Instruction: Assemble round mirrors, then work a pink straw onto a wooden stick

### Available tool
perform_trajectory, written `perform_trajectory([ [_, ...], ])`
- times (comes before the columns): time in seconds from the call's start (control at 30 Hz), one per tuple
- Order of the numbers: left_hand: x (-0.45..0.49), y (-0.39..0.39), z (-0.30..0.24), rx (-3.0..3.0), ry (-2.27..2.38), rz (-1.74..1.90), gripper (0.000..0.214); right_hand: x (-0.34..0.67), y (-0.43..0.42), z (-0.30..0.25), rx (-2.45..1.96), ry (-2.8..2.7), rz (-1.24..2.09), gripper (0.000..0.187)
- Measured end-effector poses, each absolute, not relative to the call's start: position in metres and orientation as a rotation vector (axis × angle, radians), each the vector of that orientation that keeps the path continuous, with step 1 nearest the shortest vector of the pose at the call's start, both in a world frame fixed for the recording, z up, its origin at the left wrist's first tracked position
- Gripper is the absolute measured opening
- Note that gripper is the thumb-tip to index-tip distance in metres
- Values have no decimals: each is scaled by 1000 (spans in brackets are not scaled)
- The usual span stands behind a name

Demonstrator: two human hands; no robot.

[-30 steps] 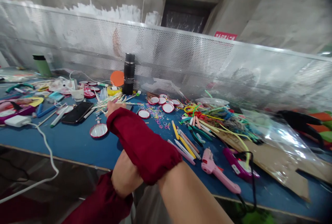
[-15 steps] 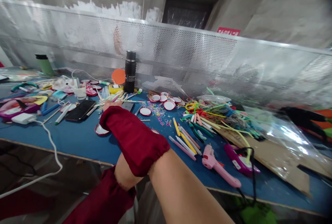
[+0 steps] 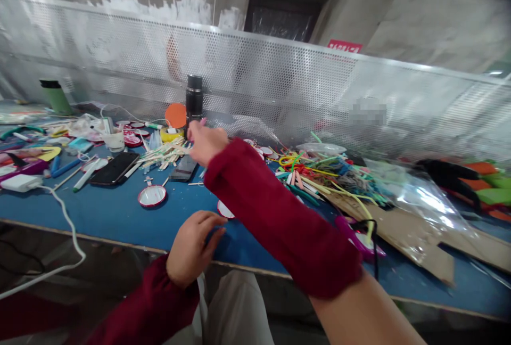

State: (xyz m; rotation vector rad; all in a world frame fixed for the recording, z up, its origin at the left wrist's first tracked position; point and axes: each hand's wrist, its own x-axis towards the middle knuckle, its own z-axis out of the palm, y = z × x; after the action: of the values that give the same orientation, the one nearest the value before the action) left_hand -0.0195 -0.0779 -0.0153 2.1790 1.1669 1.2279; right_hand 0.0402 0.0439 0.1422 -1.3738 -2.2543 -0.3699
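Observation:
My right hand is raised over the table in front of the black bottle. Its fingers are curled, and a small pink bit shows at their tips; what it is I cannot make out. Low at the table's front edge, my left hand has its thumb and fingers apart with nothing visible between them. Its fingertips are beside a white disc with a red rim, partly covered by my right sleeve. Another red-rimmed disc lies to the left, with a small piece at its top. Thin pale sticks are heaped behind it.
A dark phone, a white cup and a white cable are on the left. Coloured strands, cardboard and clear plastic spread over the right. A perforated metal screen stands along the back.
My right hand has lifted off the sticks and moved up and to the right. My left hand, hidden behind the right sleeve before, now shows at the front edge. The view has shifted slightly.

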Motion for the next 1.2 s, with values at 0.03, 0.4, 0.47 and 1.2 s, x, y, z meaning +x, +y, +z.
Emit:
perform_trajectory([
  [0.03, -18, -79, -13, 2013, 1140, 1319, 27, 60, 24, 140, -1320, -2219, -438, 20],
  [0.4, 41, -113, 2, 706, 661, 1190, 41, 139, -140, 6, -1273, -1798, -523, 12],
  [0.47, 41, -108, -1, 679, 655, 1240, 38, 153, -140, 6, -1195, -1844, -355, 12],
  [1.2, 28, -125, -9, 1142, 803, 893, 41, 168, -23, 4, -1632, -2239, -82, 55],
])
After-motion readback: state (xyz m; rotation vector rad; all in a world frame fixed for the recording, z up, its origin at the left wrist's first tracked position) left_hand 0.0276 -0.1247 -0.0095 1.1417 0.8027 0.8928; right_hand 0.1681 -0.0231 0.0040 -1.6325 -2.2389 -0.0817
